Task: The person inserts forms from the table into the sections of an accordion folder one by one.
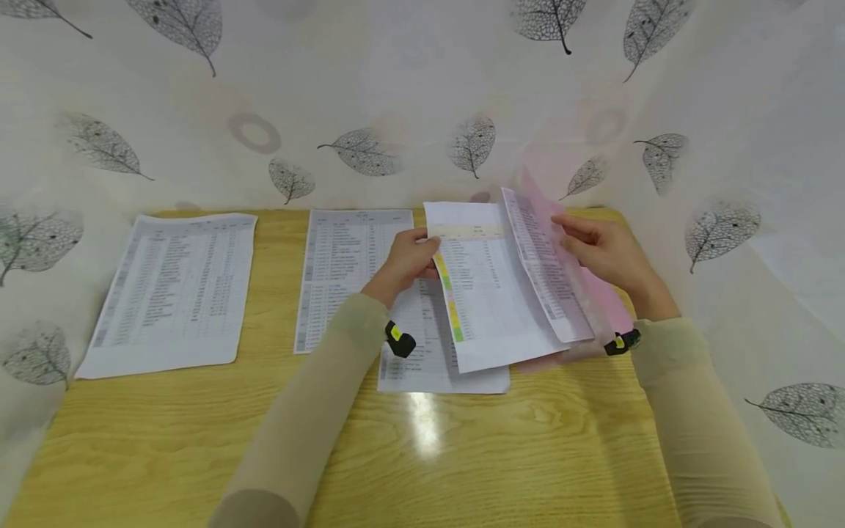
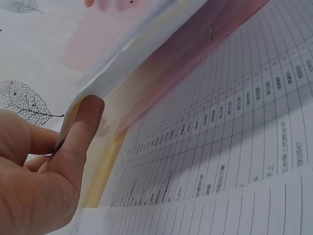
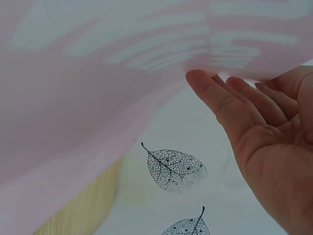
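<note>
From my remote seat I start at the left: a white printed sheet of dense table rows [image 1: 170,292] lies flat on the pale wooden table with a glossy grain [image 1: 462,455], and a second printed white sheet [image 1: 343,264] lies just right of it, both matte and slightly curled at the edges. Behind them hangs a thin cream curtain printed with grey skeleton leaves [image 1: 363,110].

Next comes the left hand [image 1: 405,260] in a beige sleeve. In its wrist view the thumb [image 2: 80,129] presses up against the edge of a lifted bundle – the fingers are curled round the left edge of the stapled stack of white and pink paper sheets [image 1: 495,286], so it grips it. The stack sits at the table's centre right, partly raised off another printed page [image 1: 429,359] lying beneath. Its top page is white, with a column of yellow and green highlighted cells down the left margin.

At the right, the right hand [image 1: 607,253] holds the turned pages up; in its wrist view the straight fingers [image 3: 220,98] rest flat against the underside of a translucent pink sheet [image 3: 98,98] – supporting, not clenched.
</note>
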Available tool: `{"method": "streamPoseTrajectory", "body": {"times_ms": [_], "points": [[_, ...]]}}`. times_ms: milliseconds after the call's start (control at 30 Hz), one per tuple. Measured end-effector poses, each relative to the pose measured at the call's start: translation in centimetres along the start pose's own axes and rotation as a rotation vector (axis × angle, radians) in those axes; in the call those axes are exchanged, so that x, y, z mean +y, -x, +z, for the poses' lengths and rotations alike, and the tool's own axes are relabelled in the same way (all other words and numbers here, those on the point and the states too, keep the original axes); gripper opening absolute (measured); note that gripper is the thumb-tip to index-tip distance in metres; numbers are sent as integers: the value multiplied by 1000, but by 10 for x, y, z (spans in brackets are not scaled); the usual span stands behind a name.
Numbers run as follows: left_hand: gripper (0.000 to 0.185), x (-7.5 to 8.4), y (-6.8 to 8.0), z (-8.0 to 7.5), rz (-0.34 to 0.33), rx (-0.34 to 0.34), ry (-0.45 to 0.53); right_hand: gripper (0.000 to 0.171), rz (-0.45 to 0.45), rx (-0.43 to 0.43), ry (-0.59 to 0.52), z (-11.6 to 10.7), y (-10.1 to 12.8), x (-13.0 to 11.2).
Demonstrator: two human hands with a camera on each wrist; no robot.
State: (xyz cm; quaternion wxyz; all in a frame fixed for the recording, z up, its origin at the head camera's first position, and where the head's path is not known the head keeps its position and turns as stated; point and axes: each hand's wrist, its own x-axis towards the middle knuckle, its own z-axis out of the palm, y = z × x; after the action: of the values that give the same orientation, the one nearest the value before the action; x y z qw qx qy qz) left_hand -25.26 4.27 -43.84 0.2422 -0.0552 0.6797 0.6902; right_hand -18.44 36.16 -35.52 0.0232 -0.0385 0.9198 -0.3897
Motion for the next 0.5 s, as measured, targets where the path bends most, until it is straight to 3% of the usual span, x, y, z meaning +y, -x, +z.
{"method": "streamPoseTrajectory", "body": {"times_ms": [333, 500], "points": [[43, 1, -7, 26, 8, 1, -50, 41, -30, 28, 61, 0, 2, 2], [48, 3, -3, 24, -4, -29, -62, 42, -34, 29, 80, 0, 0, 0]]}}
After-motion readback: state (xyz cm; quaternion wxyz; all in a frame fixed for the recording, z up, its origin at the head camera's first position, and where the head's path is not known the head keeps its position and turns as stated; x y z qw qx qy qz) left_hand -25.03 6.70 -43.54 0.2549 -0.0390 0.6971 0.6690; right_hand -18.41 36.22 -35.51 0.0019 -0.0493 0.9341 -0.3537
